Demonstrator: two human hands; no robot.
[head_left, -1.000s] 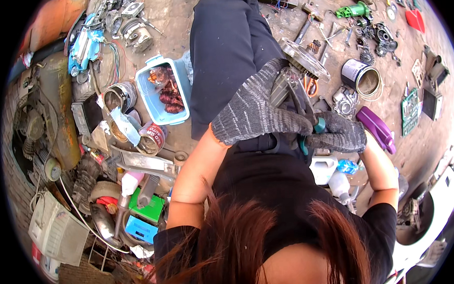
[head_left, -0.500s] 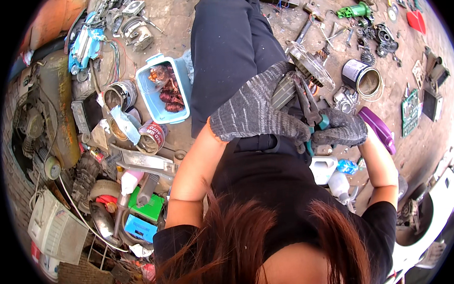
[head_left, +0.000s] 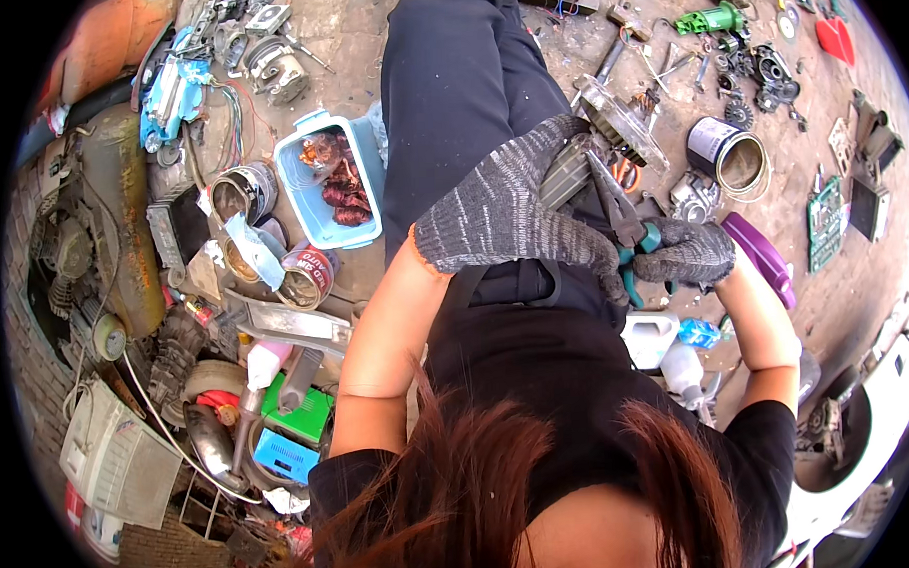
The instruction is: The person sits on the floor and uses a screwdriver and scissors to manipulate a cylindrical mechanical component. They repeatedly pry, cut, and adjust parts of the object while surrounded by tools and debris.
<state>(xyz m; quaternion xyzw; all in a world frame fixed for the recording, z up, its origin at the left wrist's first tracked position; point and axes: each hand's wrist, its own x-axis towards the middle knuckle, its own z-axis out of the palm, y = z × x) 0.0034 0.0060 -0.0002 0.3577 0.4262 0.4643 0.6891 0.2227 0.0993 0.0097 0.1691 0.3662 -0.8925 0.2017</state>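
My left hand, in a grey knitted glove, is wrapped round a metal motor part above my lap. This part has a ribbed grey body and a round metal disc at its far end. The matching glove covers my right hand, which is closed on the teal handles of a pair of pliers. The jaws point away from me and lie against or just beside the motor part; the exact contact is hidden. My left fingertips are close to the near handle.
A light blue basket with copper coils stands left of my legs, near several open cans. On the right lie a dark can, a purple curved piece and a green circuit board. A hammer lies farther ahead.
The motor part has tilted slightly in my left hand. The pliers have shifted a little, and their handles look slightly farther apart. Both hands keep their hold.
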